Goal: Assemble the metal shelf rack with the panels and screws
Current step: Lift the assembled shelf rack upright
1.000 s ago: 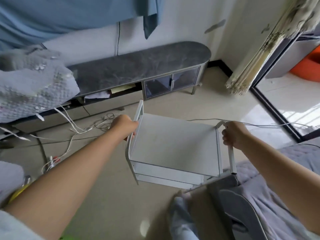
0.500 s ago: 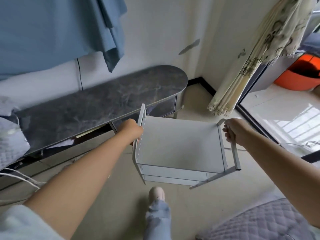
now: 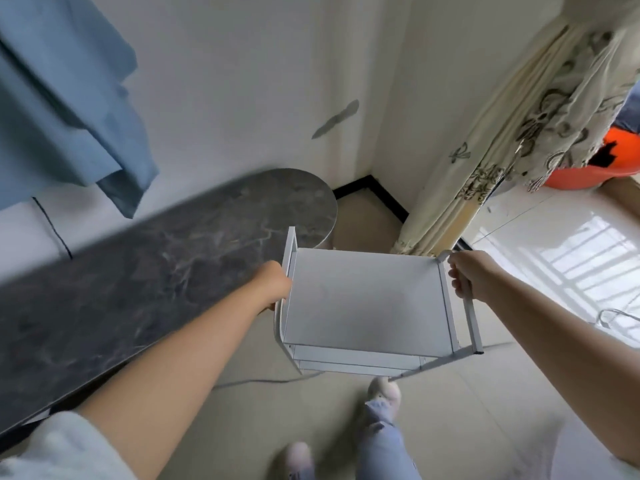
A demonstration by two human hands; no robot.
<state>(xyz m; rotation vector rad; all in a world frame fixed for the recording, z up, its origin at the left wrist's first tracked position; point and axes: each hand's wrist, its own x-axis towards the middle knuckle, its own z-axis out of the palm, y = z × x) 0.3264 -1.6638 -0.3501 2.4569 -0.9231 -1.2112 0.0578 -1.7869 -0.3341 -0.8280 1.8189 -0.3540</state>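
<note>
— Surroundings?
— Dark marble desk (image 3: 156, 265) to the left, blue cloth (image 3: 69, 98) hanging above it, floral curtain (image 3: 512, 133) to the right, orange basin (image 3: 595, 168) beyond.
— And the rack?
— White metal shelf rack (image 3: 367, 303), plain panels fitted, upright over the floor (image 3: 242, 427) between desk and curtain, just ahead of a slippered foot (image 3: 384, 391). The left hand (image 3: 273, 285) curls round its left frame and the right hand (image 3: 474, 275) grips the right rail.

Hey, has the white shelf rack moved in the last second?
Yes. The shelf rack, gripped by the left hand and right hand, has travelled rightward along the dark cabinet to its rounded end, closer to the curtain.
</note>
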